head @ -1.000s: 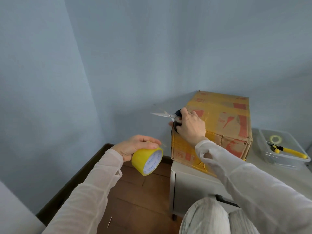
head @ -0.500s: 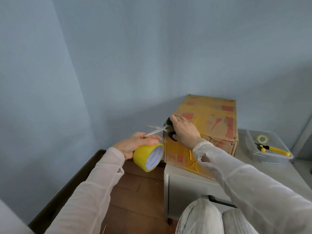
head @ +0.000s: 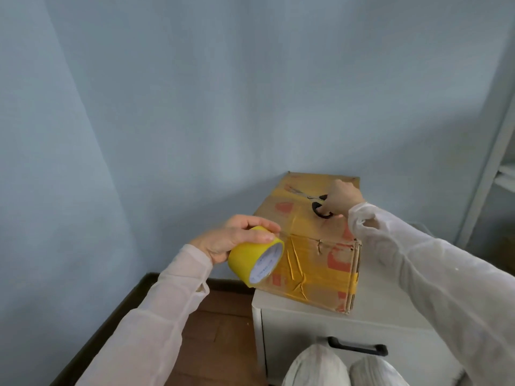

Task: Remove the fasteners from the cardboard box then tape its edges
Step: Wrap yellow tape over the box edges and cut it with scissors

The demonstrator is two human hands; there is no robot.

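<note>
scissors (head: pixel 308 197) over box (head: pixel 328 285), tape (head: pixel 245 255) beside

home room: blue walls (head: pixel 250 93), wood floor (head: pixel 223 327), cabinet (head: pixel 301 324).

- Cardboard box (head: pixel 320 263): brown with red-orange print, closed. It stands at the near left corner of the white worktop (head: pixel 390 316). Wrinkled yellow tape strips cover its near face and top left edge. The near top edge is torn and dented.
- Yellow tape roll (head: pixel 250 257): white printed core, tilted, gripped by the left hand (head: pixel 231 238) just left of the box's near top corner.
- Scissors (head: pixel 312 199): black handles and metal blades pointing far left. They are low over the box top, handles gripped by the right hand (head: pixel 341 201).
</note>
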